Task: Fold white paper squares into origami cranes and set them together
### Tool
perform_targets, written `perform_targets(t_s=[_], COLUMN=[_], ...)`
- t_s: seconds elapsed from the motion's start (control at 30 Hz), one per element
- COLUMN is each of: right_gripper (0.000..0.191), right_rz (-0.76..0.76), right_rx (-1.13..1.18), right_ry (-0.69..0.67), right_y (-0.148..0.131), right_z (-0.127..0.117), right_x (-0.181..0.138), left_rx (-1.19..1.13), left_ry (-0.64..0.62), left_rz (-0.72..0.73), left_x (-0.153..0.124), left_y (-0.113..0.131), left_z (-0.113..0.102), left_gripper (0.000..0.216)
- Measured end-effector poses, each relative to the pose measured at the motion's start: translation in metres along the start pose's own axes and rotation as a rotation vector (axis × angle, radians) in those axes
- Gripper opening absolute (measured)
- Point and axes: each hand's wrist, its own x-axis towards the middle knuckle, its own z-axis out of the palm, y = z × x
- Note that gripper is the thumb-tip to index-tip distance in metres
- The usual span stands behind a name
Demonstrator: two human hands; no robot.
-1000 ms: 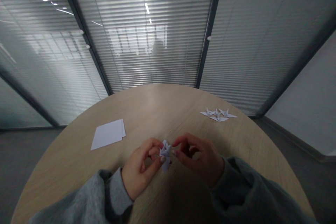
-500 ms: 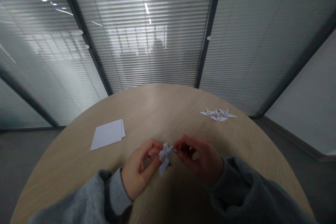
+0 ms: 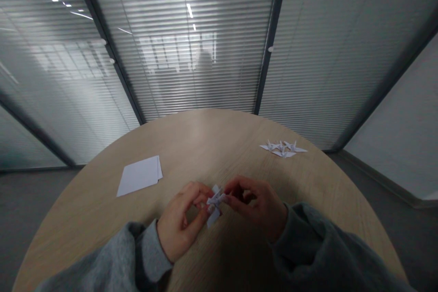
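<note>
A small white folded-paper crane (image 3: 215, 200) is held between my two hands, just above the near part of the table. My left hand (image 3: 186, 216) pinches its body from the left between thumb and fingers. From the right, the thumb and forefinger of my right hand (image 3: 257, 203) pinch the crane's pointed tip. One paper wing hangs down past my left thumb, and another sticks up behind. My fingers partly hide the crane's body.
Several finished paper cranes (image 3: 283, 148) stand grouped at the back right of the round wooden table (image 3: 205, 141). White paper sheets (image 3: 139, 175) lie stacked at the left. Glass partitions with blinds (image 3: 201, 82) rise beyond the table's far edge.
My right hand has shifted slightly left, closer to the crane's body, still pinching its tip. My left hand keeps nearly the same hold.
</note>
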Motion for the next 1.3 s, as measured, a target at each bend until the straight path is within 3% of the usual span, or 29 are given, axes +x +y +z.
perform_targets(t_s=[0.33, 0.73, 1.03, 1.3], right_gripper=[0.012, 0.008, 0.052, 0.051], right_rz=[0.0, 0.141, 0.138, 0.017], right_rx=[0.071, 0.208, 0.476, 0.275], right_ry=[-0.038, -0.115, -0.202, -0.215], right_y=[-0.001, 0.002, 0.008, 0.008], right_z=[-0.002, -0.003, 0.003, 0.006], right_x=[0.002, 0.0, 0.004, 0.002], left_rx=[0.037, -0.006, -0.139, -0.111], left_ry=[0.012, -0.013, -0.021, -0.033], left_rz=[0.033, -0.01, -0.1, -0.104], left_x=[0.001, -0.001, 0.0, 0.0], left_y=[0.002, -0.001, 0.004, 0.002], left_z=[-0.002, -0.002, -0.005, -0.002], left_gripper=[0.013, 0.015, 0.021, 0.021])
